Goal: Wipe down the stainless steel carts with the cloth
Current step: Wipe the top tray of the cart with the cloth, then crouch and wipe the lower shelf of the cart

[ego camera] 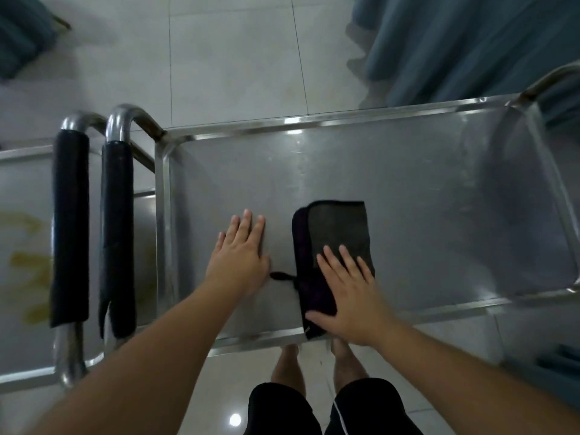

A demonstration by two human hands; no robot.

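Observation:
A folded dark grey and black cloth (337, 233) lies flat on the top shelf of a stainless steel cart (423, 189), near its front rim. My right hand (348, 296) presses palm-down on the cloth's near end, fingers spread. My left hand (240, 255) rests flat on the bare steel just left of the cloth, fingers apart, holding nothing. A small black loop of the cloth (281, 275) sticks out towards my left hand. A second steel cart (22, 215) stands to the left, with yellowish stains on its top.
Two black padded handles (117, 233) (69, 227) on chrome tubes stand between the carts. Blue curtain fabric (470, 42) hangs behind the right cart. The floor is pale tile (226, 58). My bare legs and feet show below the cart's front rim.

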